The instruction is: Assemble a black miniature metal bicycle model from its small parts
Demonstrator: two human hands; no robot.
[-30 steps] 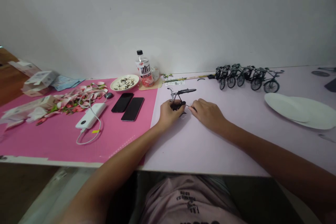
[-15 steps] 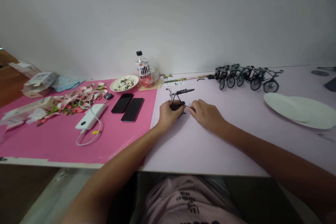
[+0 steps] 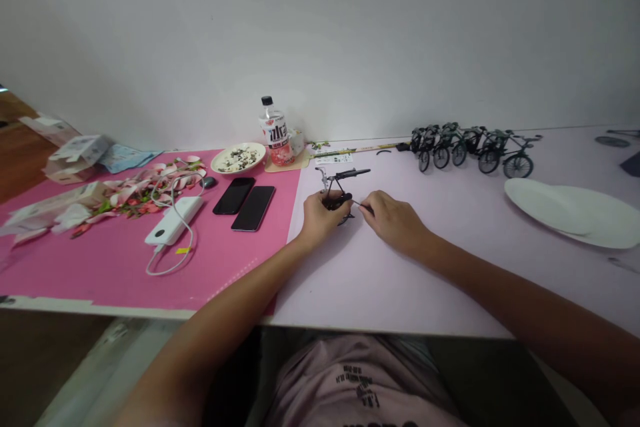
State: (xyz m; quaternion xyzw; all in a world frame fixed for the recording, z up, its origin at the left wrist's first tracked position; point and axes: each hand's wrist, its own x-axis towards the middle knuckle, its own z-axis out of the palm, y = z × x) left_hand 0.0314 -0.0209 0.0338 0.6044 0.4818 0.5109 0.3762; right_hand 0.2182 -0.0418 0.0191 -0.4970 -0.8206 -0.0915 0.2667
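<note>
My left hand (image 3: 319, 219) is closed round a small dark model bicycle (image 3: 352, 174), holding it just above the pale table surface. Part of the frame sticks up past the fingers, with a dark bar pointing right. The rest of the model is mostly hidden by the hand. My right hand (image 3: 393, 220), beside it, is shut on what looks like a small screwdriver (image 3: 369, 209). Its thin shaft points left, and its tip is at the model near my left thumb. Whether the tip sits in a screw is too small to tell.
Several finished-looking model bicycles (image 3: 519, 165) stand at the back right, near white plates (image 3: 615, 217). On the pink left side lie two phones (image 3: 254, 208), a white power bank (image 3: 173, 221) with a cable, petals, a dish (image 3: 215, 163) of small parts and a bottle (image 3: 277, 137).
</note>
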